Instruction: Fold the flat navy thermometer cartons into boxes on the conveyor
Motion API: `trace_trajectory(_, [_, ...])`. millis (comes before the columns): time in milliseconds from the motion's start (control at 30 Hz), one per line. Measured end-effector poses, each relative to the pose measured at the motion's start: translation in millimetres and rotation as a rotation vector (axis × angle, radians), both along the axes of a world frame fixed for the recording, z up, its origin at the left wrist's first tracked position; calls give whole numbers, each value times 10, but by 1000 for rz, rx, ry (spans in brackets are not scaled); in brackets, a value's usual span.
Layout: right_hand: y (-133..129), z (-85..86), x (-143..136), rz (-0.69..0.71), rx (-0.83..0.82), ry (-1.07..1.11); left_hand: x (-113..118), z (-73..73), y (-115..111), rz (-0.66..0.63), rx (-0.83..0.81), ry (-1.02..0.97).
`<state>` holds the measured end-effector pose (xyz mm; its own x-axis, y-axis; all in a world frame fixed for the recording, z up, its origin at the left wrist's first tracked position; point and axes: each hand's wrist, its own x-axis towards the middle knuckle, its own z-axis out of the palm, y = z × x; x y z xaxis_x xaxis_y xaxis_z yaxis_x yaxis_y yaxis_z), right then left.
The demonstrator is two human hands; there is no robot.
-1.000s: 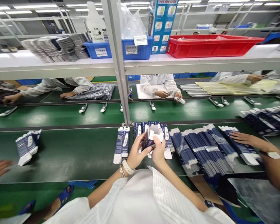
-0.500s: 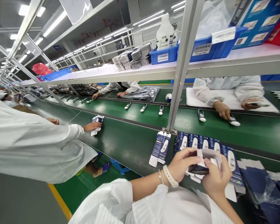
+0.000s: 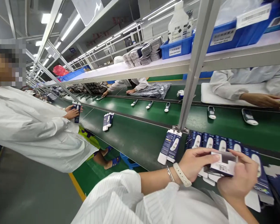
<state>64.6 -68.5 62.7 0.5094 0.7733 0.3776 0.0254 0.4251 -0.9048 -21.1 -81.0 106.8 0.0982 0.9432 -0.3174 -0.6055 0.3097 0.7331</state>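
Note:
Both my hands hold a small carton [image 3: 224,164], tilted with one end facing me. White inner flaps and a printed square code show at that end. My left hand [image 3: 196,163] grips the carton's left side, its thumb on a white flap. Around the right side curl the fingers of my right hand [image 3: 241,179]. Just beyond my hands lies a row of flattened dark blue cartons [image 3: 209,141], each printed with a white device. Another flat carton [image 3: 259,174] lies by my right hand. To the left, a few overlapping flat cartons [image 3: 170,146] rest on the dark green bench [image 3: 130,146].
A metal post [image 3: 196,68] rises from the bench and holds a shelf [image 3: 140,70] with blue bins [image 3: 176,48]. Handheld devices [image 3: 249,116] lie along the green conveyor [image 3: 154,115]. A co-worker [image 3: 37,124] at left holds a blue carton [image 3: 76,112]; flat cartons [image 3: 107,121] lie nearby.
My view has swung left. The carton in my hands has turned, bringing its coded flap into sight. The co-worker at left has lifted a carton; the person opposite has let go of a device.

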Motion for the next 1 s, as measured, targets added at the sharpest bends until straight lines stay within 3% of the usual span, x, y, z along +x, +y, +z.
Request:
trace_trajectory(233, [38, -191, -12, 44, 28, -24, 3, -139, 2, 119, 82, 91])
trace_trajectory(433, [19, -75, 4, 171, 14, -163, -142, -218, -1, 209, 653, 667])
trace_trajectory(567, [112, -73, 58, 268, -13, -201, -234, -328, 94, 150, 922, 809])
trace_trajectory(667, [148, -131, 128, 285, -22, -272, -262, -361, 124, 76, 868, 832])
trace_trajectory(867, [148, -120, 257, 420, 97, -527, -298, -293, 127, -142, 463, 608])
trace_trajectory(1000, [152, -87, 292, 413, 134, -664, -308, -290, 134, -181, 457, 594])
